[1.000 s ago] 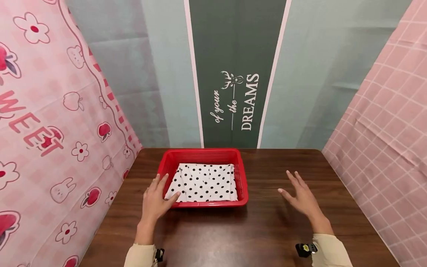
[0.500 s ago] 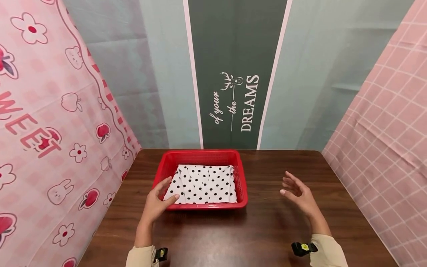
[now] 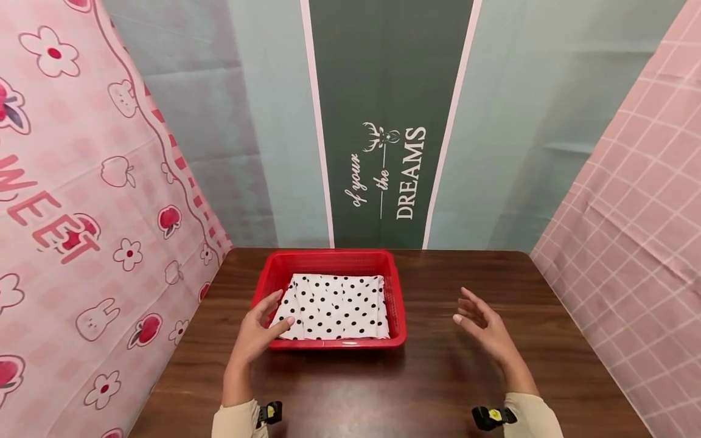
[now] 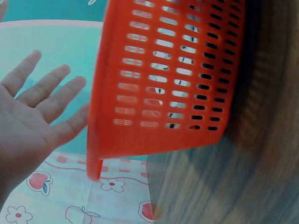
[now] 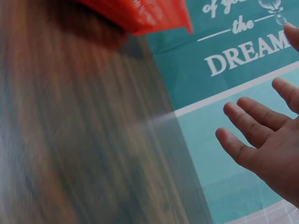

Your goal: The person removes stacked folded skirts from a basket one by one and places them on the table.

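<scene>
A red plastic basket (image 3: 395, 304) with slotted walls stands on the left half of the table, and a folded white cloth with black dots (image 3: 339, 307) lies inside it. Over the basket's front left corner is my left hand (image 3: 257, 334), its fingers spread and nothing in its grasp. In the left wrist view that hand's fingers (image 4: 51, 95) reach up to the rim of the slotted wall (image 4: 163, 84). My right hand (image 3: 487, 331) hovers over the table to the right of the basket, holding nothing, fingers loosely extended; the right wrist view shows its spread fingers (image 5: 252, 123).
The brown wooden table (image 3: 350, 395) ends against a green and grey-blue backdrop (image 3: 383, 73) with white lettering. A pink patterned curtain (image 3: 98, 213) hangs along the left side, a pink checked one (image 3: 646, 201) along the right.
My left hand has shifted slightly down and its fingers have bent a little more. The right hand's fingers have drawn closer together. The basket and cloth stay in place as the view tilts slightly.
</scene>
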A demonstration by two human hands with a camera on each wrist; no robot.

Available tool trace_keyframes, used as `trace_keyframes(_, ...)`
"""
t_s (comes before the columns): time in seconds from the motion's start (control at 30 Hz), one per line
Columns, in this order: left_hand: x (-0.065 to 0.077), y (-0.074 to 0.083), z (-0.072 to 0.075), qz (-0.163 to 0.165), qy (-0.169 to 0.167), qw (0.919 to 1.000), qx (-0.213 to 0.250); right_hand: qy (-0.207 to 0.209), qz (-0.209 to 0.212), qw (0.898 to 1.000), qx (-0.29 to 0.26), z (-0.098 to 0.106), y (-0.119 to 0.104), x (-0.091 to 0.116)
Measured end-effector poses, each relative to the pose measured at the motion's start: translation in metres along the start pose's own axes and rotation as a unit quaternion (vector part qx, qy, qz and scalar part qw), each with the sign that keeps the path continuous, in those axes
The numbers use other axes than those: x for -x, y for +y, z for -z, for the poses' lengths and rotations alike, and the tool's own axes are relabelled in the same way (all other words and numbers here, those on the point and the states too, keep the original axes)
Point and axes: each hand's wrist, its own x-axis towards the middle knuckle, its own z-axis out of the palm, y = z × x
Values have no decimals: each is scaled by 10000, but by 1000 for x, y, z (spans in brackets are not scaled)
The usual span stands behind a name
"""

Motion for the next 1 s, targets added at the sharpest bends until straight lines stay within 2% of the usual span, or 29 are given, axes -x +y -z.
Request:
trace_keyframes(0.17, -6, 6, -7, 0, -6, 9998, 186, -82, 225, 9994, -259, -8, -10, -9)
trace_keyframes(0.3, -10, 12, -10, -9, -92, 9997, 233, -183, 107, 9991, -371, -16, -16, -17)
trace_keyframes(0.5, -11, 43, -7, 163, -259, 9993, 236, -502, -172, 9974, -484, -27, -22, -29)
trace_keyframes(0.57, -11, 47, -5, 301, -281, 9990, 150, -683, -198, 9961, -519, -30, -24, -33)
trace_keyframes(0.63, -16, 41, -4, 399, -311, 9987, 89, -848, -218, 9946, -548, -33, -26, -37)
trace_keyframes(0.83, -36, 0, -3, 608, -279, 9976, 153, -1114, -222, 9914, -648, -42, -30, -49)
trace_keyframes(1.0, -42, -12, -3, 795, -324, 9962, 169, -1309, -199, 9883, -758, -52, -34, -58)
